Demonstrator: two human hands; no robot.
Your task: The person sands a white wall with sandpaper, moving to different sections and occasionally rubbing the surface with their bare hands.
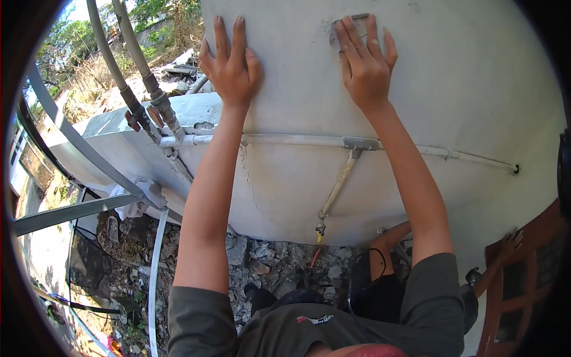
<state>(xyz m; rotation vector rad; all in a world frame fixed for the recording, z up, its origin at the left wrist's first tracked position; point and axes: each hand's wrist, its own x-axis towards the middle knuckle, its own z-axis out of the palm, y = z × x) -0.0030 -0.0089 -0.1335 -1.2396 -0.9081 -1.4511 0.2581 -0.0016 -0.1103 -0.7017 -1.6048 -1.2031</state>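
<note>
My left hand [232, 74] lies against the pale grey wall [297, 77], its fingers apart and nothing in it. To the right, my right hand [367, 68] presses a small, flat, grey-brown piece of what looks like sandpaper [340, 33] against the same wall. Its fingers cover most of the piece, so only the left and top edges show. Both arms reach up above a white pipe [285, 140] that runs across the wall.
A branch pipe [339, 184] drops to a tap with a yellow end. Metal bars [71, 214] and upright pipes [140, 59] stand at left. Rubble [279, 262] covers the ground. Another person's hand [510, 243] is near the brown door frame [523, 279].
</note>
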